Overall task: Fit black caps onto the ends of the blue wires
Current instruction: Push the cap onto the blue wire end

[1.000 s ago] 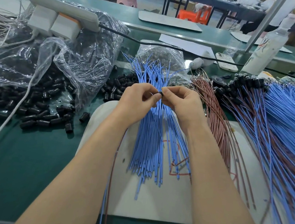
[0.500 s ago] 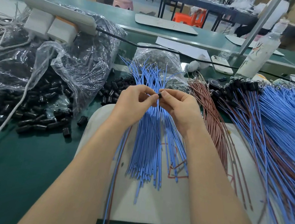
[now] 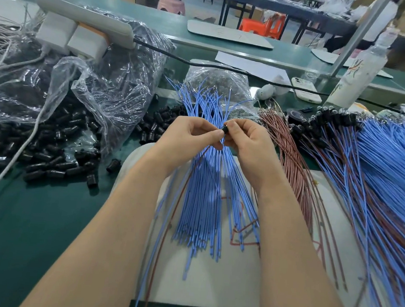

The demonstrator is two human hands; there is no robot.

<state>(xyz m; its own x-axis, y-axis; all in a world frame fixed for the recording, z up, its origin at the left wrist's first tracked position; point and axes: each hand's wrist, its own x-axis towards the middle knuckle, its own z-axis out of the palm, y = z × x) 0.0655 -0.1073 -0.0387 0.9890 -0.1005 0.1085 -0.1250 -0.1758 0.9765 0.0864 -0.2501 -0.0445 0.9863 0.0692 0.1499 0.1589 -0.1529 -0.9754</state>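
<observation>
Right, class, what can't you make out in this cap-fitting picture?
Head view: whether the wire end is seated in the black cap; the left hand and right hand cover it.
Head view: the capped wires, cut off by the right edge.
Head view: the far clear bag, contents too small.

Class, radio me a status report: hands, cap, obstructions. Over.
Left hand pinching wire. Right hand pinching cap at wire end. Nothing blocking.

Left hand point(image 3: 190, 137), right hand point(image 3: 247, 142), both pinching (tips meeting), forearms converging
</observation>
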